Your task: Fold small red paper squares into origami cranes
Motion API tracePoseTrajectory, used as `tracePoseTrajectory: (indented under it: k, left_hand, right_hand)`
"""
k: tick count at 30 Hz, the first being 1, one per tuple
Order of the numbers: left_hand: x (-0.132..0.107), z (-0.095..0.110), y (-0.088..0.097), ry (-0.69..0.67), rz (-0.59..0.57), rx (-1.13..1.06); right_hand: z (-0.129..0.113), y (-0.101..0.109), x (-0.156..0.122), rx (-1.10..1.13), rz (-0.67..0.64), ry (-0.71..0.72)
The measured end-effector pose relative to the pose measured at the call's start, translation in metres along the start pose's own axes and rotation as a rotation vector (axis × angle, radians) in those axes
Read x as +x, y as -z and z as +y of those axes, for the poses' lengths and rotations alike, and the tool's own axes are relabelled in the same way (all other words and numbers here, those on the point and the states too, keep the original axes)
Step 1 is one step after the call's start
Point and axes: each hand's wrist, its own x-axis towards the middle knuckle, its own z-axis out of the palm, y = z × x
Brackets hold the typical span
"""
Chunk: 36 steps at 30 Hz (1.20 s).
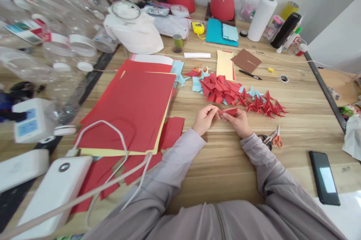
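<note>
Between my two hands is a small folded piece of red paper (231,111), held just above the wooden table. My left hand (205,119) pinches its thin left tip between thumb and fingers. The wider right part is gripped by my right hand (238,121), thumb on top. Right behind the hands lies a pile of red folded paper pieces (221,88), with red paper cranes (267,105) spreading to its right and some light blue ones among them. Scissors (272,138) with black and orange handles rest beside my right wrist.
Red and yellow paper sheets (132,108) are stacked at left, near a white power bank (53,195) with a cable crossing my left sleeve. Plastic bottles (70,48) crowd the far left. A phone (324,178) lies at right; a pen (250,75) and brown paper (246,61) lie behind.
</note>
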Motion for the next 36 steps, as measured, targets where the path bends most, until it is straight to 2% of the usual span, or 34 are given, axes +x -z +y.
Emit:
tracePoseTrajectory:
  k: [8, 14, 18, 25, 30, 36]
  left_hand:
    - [0.0003, 0.0019, -0.0011, 0.091, 0.046, -0.15]
    - [0.0009, 0.0006, 0.0006, 0.015, 0.03, 0.003]
    - [0.0011, 0.0002, 0.0011, -0.005, 0.021, 0.002]
    - [-0.0003, 0.004, -0.0018, 0.122, 0.005, -0.143]
    - [-0.0007, 0.0059, -0.004, 0.111, -0.01, -0.023]
    - [-0.0008, 0.0027, -0.0017, 0.041, -0.033, 0.029]
  right_hand:
    - [0.0008, 0.0003, -0.0002, -0.007, 0.018, -0.005]
    - [0.0026, 0.0009, -0.0002, -0.001, -0.003, -0.004]
    - [0.0025, 0.0002, 0.0004, 0.005, 0.002, -0.027]
    - [0.0034, 0.0001, 0.0007, 0.006, 0.016, -0.029]
    - [0.0015, 0.001, -0.0006, 0.0, -0.069, -0.006]
    - [0.0029, 0.0014, -0.0006, 0.005, -0.062, -0.026]
